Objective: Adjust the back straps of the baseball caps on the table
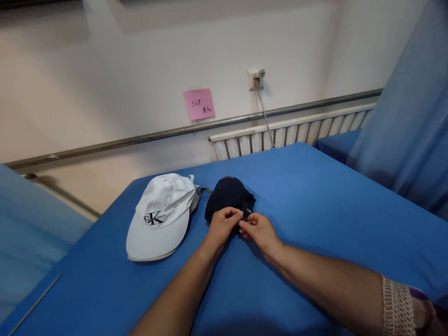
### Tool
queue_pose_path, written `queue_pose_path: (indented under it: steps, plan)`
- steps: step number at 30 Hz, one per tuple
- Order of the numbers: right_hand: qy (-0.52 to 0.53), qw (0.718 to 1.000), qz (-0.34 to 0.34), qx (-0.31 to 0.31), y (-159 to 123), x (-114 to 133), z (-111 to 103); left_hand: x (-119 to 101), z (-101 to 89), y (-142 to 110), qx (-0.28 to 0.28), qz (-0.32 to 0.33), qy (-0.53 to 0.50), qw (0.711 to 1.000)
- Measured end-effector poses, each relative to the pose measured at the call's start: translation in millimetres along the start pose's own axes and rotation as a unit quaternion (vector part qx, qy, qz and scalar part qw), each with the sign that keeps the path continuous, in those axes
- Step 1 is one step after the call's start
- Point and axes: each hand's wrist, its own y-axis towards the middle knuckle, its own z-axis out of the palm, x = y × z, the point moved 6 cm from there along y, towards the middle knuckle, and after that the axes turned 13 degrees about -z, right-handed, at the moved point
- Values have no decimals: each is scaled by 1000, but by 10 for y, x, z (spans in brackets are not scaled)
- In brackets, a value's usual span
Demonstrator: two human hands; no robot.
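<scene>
Blue table [315, 214], white cap [166, 205], dark cap [224, 193]

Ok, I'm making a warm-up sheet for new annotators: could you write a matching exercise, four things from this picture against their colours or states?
1. CK baseball cap
2. Dark cap
3. Sticky note
4. Wall socket

A. left hand and right hand on it
B. cord plugged in
C. white, lying on the blue cover
D. pink

Pairs: 1-C, 2-A, 3-D, 4-B

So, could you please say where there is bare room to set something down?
The broad blue patch between the black cap, right forearm and radiator; a narrower one left of the white cap. Crowded: between the caps, and by the left hand and right hand.
</scene>
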Motion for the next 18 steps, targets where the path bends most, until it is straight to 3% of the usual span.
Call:
queue_pose_path:
  steps: [5,18]
  plan:
    - [19,1000,13,-9,-2,-33,7,16,25,15,1,17,35,999]
    - [111,992,59,-25,-104,-46,40,-24,-34,-49,-68,86,128,986]
